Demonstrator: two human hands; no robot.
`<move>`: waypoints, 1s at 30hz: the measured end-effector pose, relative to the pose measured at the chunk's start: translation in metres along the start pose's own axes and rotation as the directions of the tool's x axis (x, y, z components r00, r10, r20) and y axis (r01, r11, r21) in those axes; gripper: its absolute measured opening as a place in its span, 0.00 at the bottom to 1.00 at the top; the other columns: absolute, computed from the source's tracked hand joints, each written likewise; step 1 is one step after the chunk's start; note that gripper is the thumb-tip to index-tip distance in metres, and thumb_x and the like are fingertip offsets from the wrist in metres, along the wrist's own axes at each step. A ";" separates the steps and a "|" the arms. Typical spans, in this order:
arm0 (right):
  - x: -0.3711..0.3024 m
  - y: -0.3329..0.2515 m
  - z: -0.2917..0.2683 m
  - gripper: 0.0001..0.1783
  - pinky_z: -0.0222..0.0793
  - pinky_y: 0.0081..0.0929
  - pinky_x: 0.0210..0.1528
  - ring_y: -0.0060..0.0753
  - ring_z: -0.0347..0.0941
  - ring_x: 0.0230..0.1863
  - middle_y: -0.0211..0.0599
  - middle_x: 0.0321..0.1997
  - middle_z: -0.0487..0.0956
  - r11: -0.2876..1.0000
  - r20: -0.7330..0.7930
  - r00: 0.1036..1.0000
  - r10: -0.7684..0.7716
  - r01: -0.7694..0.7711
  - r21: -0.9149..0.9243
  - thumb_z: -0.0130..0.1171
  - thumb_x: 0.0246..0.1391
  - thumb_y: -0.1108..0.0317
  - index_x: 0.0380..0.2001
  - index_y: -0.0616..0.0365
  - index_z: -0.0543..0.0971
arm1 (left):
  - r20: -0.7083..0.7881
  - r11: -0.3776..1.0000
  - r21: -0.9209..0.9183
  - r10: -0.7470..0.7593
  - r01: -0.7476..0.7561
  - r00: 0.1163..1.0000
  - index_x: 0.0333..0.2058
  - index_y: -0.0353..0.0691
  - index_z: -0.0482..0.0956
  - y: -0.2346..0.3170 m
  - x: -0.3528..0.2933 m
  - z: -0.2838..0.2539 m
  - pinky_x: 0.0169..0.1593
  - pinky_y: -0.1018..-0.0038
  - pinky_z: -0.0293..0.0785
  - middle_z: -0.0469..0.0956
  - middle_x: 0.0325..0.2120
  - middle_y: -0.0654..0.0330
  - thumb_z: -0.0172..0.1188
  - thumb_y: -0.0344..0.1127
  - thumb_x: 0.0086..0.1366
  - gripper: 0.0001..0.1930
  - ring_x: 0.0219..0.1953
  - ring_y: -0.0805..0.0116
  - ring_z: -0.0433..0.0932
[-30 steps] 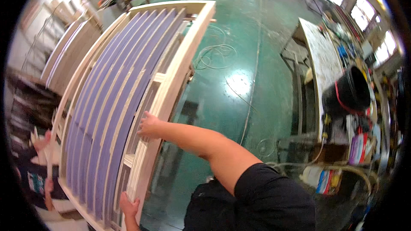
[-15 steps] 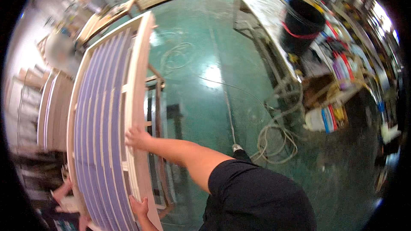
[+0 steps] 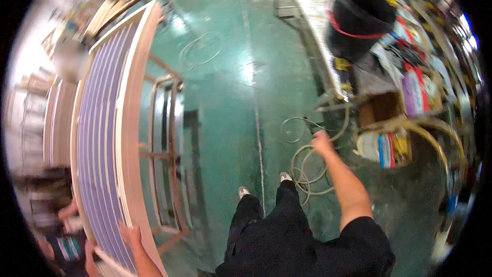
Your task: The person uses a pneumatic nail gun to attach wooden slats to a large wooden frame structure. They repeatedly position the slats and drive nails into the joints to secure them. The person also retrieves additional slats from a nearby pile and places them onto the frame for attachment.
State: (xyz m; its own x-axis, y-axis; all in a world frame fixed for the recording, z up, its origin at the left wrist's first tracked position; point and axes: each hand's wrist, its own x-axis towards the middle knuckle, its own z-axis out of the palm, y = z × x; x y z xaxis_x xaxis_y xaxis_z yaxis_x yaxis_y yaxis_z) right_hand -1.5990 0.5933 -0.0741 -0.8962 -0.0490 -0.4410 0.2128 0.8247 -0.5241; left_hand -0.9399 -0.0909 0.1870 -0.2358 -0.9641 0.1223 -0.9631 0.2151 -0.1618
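Observation:
A long wooden-framed panel (image 3: 134, 87) with a purple-blue inside and pale lengthwise strips lies along my left side. My left hand (image 3: 130, 235) grips its near right rim, fingers hooked over the edge. Out to my right, my right hand (image 3: 321, 142) hangs in the air above a coiled pale hose (image 3: 306, 177), off the panel. Its fingers are turned away and blurred, so whether it holds anything is hidden. At the panel's lower left, another person's hand (image 3: 69, 210) is at the opposite rim.
A metal stand (image 3: 171, 156) is beside and under the panel. A worktable (image 3: 307, 7) at the right bears a black bucket (image 3: 353, 25) with a red band. Boxes and a white container (image 3: 370, 146) sit below it. A second hose coil (image 3: 202, 51) lies on the green floor.
My right hand has left the panel's rim and swung far right over the hose. My left hand stays on the rim. The panel sits farther left in view, and both my feet now show.

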 end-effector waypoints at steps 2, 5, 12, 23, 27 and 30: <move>0.061 -0.019 -0.065 0.13 0.76 0.49 0.49 0.56 0.81 0.44 0.51 0.40 0.84 0.948 -0.461 0.829 -0.316 0.293 -0.124 0.63 0.51 0.71 0.41 0.60 0.84 | -0.284 0.997 -0.017 0.071 -0.079 0.956 0.70 0.27 0.61 0.068 -0.038 0.001 0.76 0.50 0.53 0.65 0.69 0.38 0.70 0.46 0.59 0.46 0.72 0.41 0.62; 0.121 -0.060 -0.159 0.18 0.79 0.51 0.49 0.55 0.84 0.48 0.48 0.44 0.87 0.974 -0.596 0.791 -0.136 -0.005 -0.228 0.62 0.57 0.66 0.51 0.53 0.84 | 0.378 0.892 -0.451 0.201 -0.010 0.904 0.59 0.38 0.78 0.212 -0.163 -0.035 0.68 0.55 0.68 0.74 0.61 0.45 0.69 0.44 0.61 0.30 0.64 0.46 0.72; 0.238 -0.047 -0.166 0.31 0.63 0.66 0.66 0.62 0.71 0.68 0.48 0.69 0.75 0.793 -0.311 0.946 0.089 -0.256 -0.553 0.46 0.72 0.48 0.72 0.47 0.59 | 0.765 0.826 -0.555 0.458 0.101 0.453 0.53 0.43 0.83 0.208 -0.425 0.034 0.63 0.59 0.72 0.82 0.53 0.50 0.64 0.57 0.69 0.26 0.59 0.51 0.78; 0.239 0.001 -0.142 0.45 0.70 0.59 0.62 0.67 0.70 0.66 0.61 0.68 0.72 0.865 -0.295 0.951 -0.089 -0.073 -0.497 0.61 0.65 0.45 0.71 0.63 0.56 | 0.885 0.836 -0.331 0.115 0.438 0.450 0.50 0.44 0.86 0.133 -0.483 0.088 0.58 0.58 0.77 0.86 0.49 0.51 0.62 0.56 0.69 0.23 0.54 0.52 0.83; 0.135 0.035 -0.096 0.37 0.72 0.53 0.57 0.61 0.77 0.59 0.59 0.62 0.78 0.951 -0.160 0.977 -0.140 0.088 -0.295 0.63 0.65 0.45 0.65 0.63 0.70 | 0.886 0.822 -0.365 0.163 0.437 0.434 0.52 0.46 0.85 0.117 -0.462 0.117 0.59 0.56 0.76 0.85 0.51 0.52 0.61 0.54 0.70 0.22 0.56 0.50 0.81; 0.053 0.069 -0.034 0.26 0.70 0.46 0.31 0.42 0.75 0.28 0.45 0.35 0.79 0.991 -0.086 0.987 0.132 -0.131 0.017 0.68 0.62 0.49 0.41 0.65 0.78 | 0.836 0.797 -0.456 0.231 0.396 0.497 0.52 0.46 0.84 0.092 -0.420 0.141 0.59 0.56 0.76 0.85 0.51 0.53 0.61 0.54 0.70 0.22 0.56 0.51 0.81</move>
State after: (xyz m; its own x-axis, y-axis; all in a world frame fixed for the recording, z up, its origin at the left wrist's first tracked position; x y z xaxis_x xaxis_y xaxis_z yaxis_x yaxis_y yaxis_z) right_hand -1.6456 0.6664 -0.1089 -0.8905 0.1093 -0.4416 0.3349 0.8145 -0.4737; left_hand -0.9113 0.3116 -0.0170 -0.2315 -0.5597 -0.7957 -0.9201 -0.1395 0.3659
